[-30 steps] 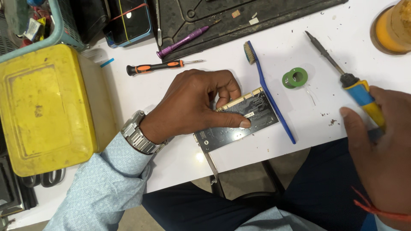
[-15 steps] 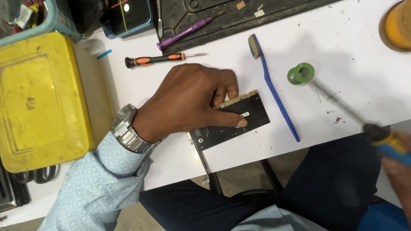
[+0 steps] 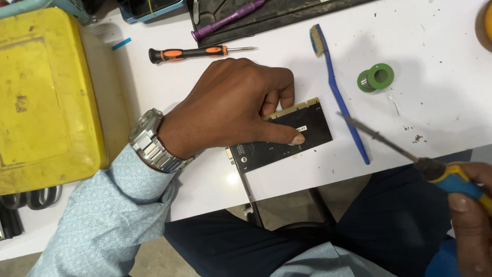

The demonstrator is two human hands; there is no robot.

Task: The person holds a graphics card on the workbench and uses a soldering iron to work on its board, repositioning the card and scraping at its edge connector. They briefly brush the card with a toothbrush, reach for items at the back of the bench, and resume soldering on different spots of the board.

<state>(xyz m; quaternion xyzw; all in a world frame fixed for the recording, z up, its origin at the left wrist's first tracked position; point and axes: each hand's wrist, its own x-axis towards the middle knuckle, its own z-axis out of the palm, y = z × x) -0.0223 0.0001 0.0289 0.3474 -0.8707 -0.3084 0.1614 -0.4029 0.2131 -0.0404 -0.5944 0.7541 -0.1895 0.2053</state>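
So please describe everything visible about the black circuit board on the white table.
The black circuit board is flat and rectangular, with a row of gold edge contacts along its far side and a metal bracket at its near-left end. It lies slanted near the white table's front edge. The left hand covers part of it, thumb pressing on top.

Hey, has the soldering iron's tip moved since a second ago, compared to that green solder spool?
Yes. The soldering iron tip, earlier above and right of the green solder spool, now sits below it, near the blue toothbrush, held in the right hand.
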